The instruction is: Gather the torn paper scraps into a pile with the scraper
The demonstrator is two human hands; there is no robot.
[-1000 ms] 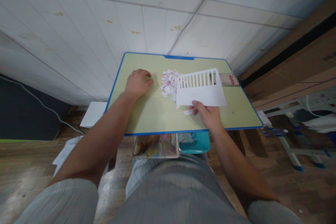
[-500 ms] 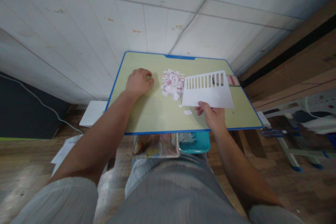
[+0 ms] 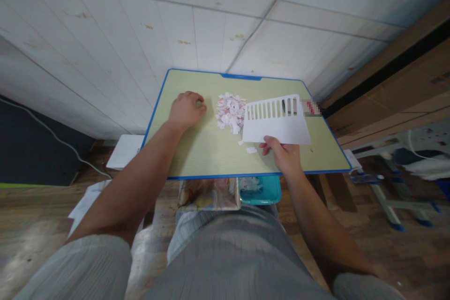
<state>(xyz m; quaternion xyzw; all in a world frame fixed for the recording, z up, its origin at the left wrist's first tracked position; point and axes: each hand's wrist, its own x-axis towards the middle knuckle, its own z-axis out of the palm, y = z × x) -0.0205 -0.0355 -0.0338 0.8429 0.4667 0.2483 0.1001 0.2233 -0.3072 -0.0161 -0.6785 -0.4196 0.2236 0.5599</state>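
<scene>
My right hand (image 3: 283,154) grips the near edge of a white slotted sheet (image 3: 277,129), thumb on top and fingers mostly hidden beneath. Through a row of oblong cut-outs along the sheet's far side, the board and some darker items show. The sheet's left edge meets or overlaps a heap of torn paper scraps (image 3: 230,112), white with some pink. A loose scrap (image 3: 251,150) lies just left of my right hand. To the left of the heap, my left hand (image 3: 187,110) rests on the tabletop with fingers loosely curled, thumb apart, and nothing visible in it.
The pale yellow tabletop (image 3: 211,154) has a blue rim and stands against a white panelled wall (image 3: 140,33). Below its near edge are a teal bin (image 3: 270,190) with paper scraps and a patterned box (image 3: 211,194). Cardboard boxes (image 3: 386,70) rise at the right.
The white slotted sheet and my right hand have shifted slightly left, toward the paper heap. My left hand stays where it was.
</scene>
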